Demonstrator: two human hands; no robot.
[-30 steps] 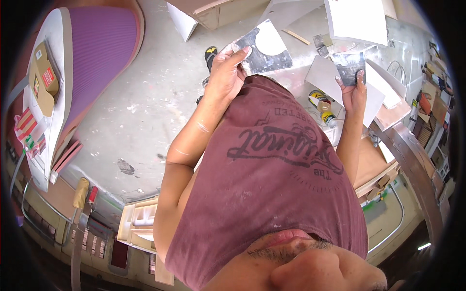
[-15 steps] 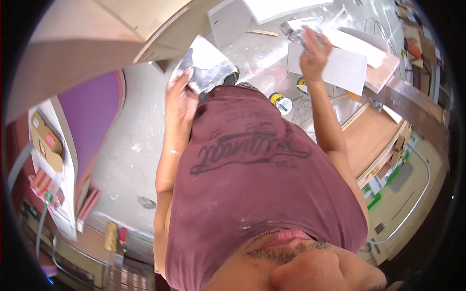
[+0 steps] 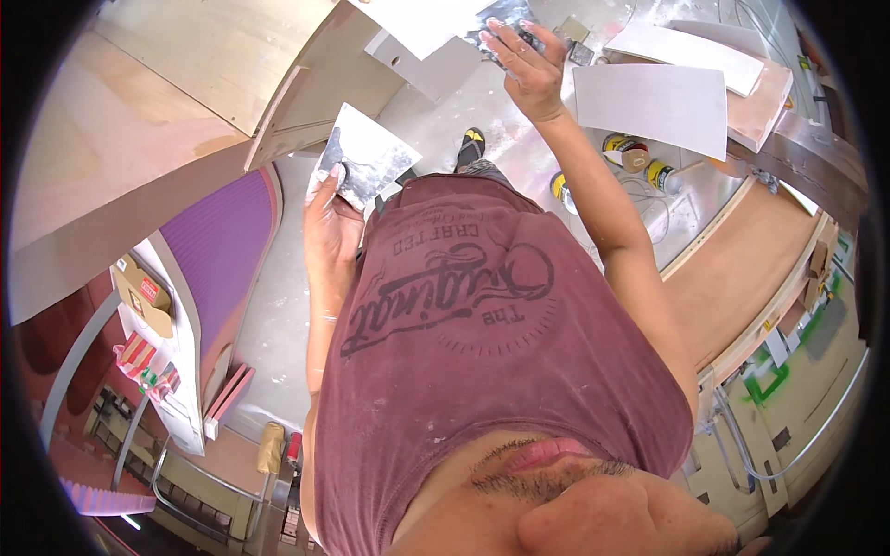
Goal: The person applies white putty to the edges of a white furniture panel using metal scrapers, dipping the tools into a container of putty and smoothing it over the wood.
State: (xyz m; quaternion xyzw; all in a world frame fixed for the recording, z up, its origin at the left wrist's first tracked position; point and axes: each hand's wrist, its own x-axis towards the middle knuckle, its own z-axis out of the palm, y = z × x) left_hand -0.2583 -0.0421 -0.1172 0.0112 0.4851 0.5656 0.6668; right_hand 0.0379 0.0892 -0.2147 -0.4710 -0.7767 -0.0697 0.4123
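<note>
My left hand (image 3: 336,218) grips a flat square plate (image 3: 357,157) by its lower left edge, thumb on top. The plate is grey and smeared, with white paste over its upper part. Farther off, my right hand (image 3: 536,74) reaches out, its fingers laid over a thin grey, smeared flat spreader (image 3: 501,26). That spreader lies against the right edge of a white panel (image 3: 413,20) at the top of the view. Whitish smears cover the fingertips of both hands.
White boards (image 3: 649,107) are stacked at right on a wooden support. Below them, cans with yellow labels (image 3: 623,148) stand on the grey floor. A large wooden piece (image 3: 176,74) fills the upper left, above a purple curved panel (image 3: 222,241). An open wooden frame (image 3: 742,278) lies at right.
My right hand has moved left with the spreader, to the white panel. The view has shifted, so surroundings at left sit farther right. The left hand still holds the plate.
</note>
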